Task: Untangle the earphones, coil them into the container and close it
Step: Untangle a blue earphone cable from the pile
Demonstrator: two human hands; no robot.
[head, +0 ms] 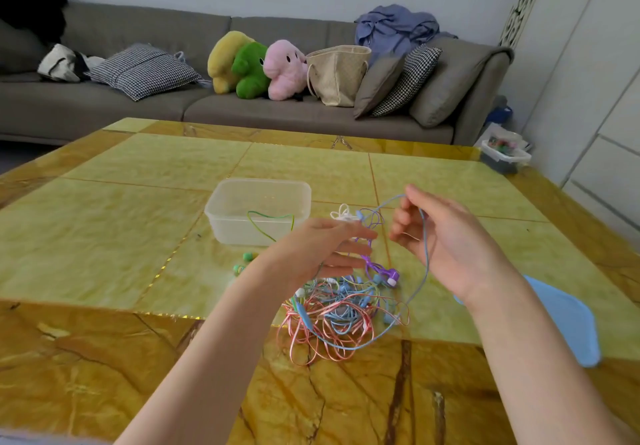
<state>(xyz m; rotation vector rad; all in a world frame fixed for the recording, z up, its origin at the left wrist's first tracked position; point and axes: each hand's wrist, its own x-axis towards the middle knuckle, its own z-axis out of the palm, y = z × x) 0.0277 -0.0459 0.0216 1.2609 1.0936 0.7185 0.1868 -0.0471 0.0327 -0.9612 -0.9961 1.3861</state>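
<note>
A tangle of earphones (341,309) in pink, blue, white and purple lies on the table's near middle. My right hand (446,236) is raised above it, fingers curled round a light blue cable (426,271) that loops down into the pile. My left hand (322,247) reaches from the left and pinches a purple cable (372,217) whose purple earbuds (392,276) dangle below. A white cable loop (342,213) shows just behind its fingertips. The clear plastic container (258,210) stands open behind my left hand, with a green cable (270,217) inside. The green earbuds (244,261) lie outside it.
A light blue lid (571,323) lies flat at the right, partly under my right forearm. The yellow-green marbled table (138,202) stretches wide around. Behind it is a grey sofa (277,112) with cushions, plush toys and a bag. A small storage box (505,159) sits on the floor.
</note>
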